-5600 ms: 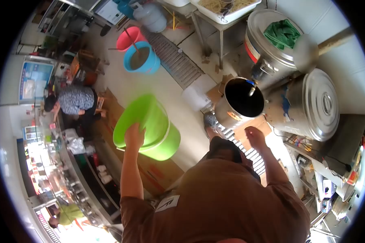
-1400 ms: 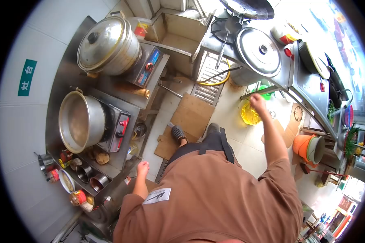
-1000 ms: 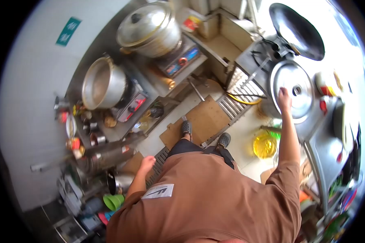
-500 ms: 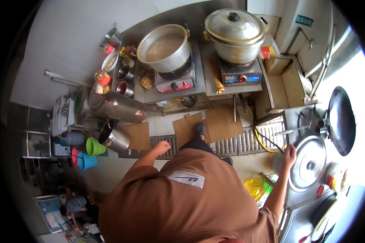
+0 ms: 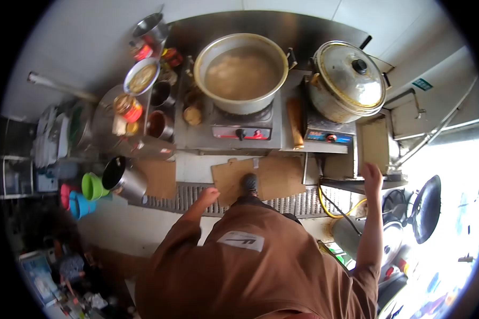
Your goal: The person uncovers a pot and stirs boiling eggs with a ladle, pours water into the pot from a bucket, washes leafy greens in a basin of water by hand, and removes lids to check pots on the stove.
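Note:
My left hand (image 5: 209,196) hangs low in front of my body, above the floor grate, fingers curled in and nothing seen in them. Out to the right, my right hand (image 5: 373,178) is held near the sink's front edge, loosely closed, with no object visible in it. Ahead of me a large open pot (image 5: 242,72) of cloudy brown liquid, pale lumps in it, sits on a gas burner (image 5: 242,130). Beside it a lidded pot (image 5: 351,80) stands on a second burner (image 5: 330,135). Neither hand touches either pot.
A white bowl (image 5: 142,77) and a red-labelled jar (image 5: 128,108) stand at the left. A tall steel pot (image 5: 124,179) and green bucket (image 5: 94,186) are lower left. Flattened cardboard (image 5: 279,175) lies across the floor grate (image 5: 189,195). A wok (image 5: 427,210) stands at the right.
The stove and pots appear larger and closer, and the view has turned. My right hand has shifted from beside the large round lid to near the sink; my left hand stays low and curled.

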Tool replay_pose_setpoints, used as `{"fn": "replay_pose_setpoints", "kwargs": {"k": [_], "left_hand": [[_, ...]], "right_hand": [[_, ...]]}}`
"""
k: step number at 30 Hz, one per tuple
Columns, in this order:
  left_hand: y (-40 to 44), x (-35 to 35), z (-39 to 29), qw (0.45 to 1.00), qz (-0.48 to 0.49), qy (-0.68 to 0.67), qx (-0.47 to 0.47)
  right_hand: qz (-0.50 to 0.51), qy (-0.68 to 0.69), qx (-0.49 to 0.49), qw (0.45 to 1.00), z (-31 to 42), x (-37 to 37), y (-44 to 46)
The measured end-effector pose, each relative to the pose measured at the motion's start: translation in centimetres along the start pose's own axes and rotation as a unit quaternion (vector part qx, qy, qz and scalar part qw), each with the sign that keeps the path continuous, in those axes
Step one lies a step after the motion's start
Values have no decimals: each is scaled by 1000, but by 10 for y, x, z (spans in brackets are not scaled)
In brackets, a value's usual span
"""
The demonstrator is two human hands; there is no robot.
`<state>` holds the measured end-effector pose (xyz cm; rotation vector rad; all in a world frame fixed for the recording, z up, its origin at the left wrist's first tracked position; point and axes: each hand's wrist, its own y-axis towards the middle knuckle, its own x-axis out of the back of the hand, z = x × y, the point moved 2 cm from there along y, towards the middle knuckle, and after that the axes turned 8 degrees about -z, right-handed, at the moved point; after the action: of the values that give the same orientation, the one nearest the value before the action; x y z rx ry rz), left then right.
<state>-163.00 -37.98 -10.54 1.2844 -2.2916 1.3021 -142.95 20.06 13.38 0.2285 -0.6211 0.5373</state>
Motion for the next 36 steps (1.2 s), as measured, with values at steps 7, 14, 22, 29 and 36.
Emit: {"fn": "replay_pose_setpoints", "kwargs": {"k": [7, 14, 22, 29, 36], "left_hand": [[-6, 58, 83, 969, -59, -199, 131], [-98, 32, 89, 882, -129, -295, 345], [-152, -31, 80, 860, -133, -344, 352], [-117, -52, 51, 903, -147, -306, 265], [-92, -52, 25, 922, -160, -294, 196]], "right_hand": [[-34, -109, 161, 980, 111, -60, 167], [-83, -335, 246, 906, 177, -108, 271], [-48, -398, 197, 895, 167, -127, 326], [-68, -315, 188, 928, 188, -107, 323], [-4, -240, 372, 897, 310, -140, 272]]}}
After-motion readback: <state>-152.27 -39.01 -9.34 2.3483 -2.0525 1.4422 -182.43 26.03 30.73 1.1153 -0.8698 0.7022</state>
